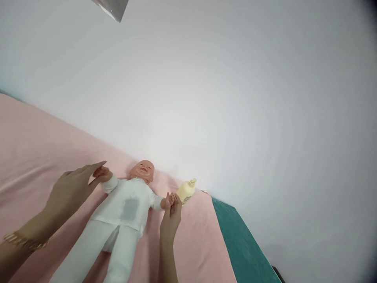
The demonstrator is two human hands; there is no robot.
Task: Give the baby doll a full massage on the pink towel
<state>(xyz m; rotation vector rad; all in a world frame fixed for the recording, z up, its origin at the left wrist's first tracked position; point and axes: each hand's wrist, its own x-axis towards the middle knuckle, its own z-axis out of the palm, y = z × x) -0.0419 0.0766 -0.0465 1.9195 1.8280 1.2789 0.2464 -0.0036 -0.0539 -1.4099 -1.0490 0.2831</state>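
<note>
A baby doll (129, 196) in a white top and white trousers lies on its back on a pink sheet (206, 239), head toward the wall. My left hand (70, 188) pinches the doll's hand on the left between thumb and fingers. On the other side, my right hand (171, 218) has its fingers closed on the doll's other hand. Both doll arms are spread outward. Just beyond my right fingertips is a pale yellow pump bottle (186, 190), its lower part partly hidden by them.
A white wall (235, 98) rises behind the sheet's far edge. To the right, a green surface (241, 239) shows past the pink sheet. A grey sheet-like object (114, 8) hangs at the top of the view.
</note>
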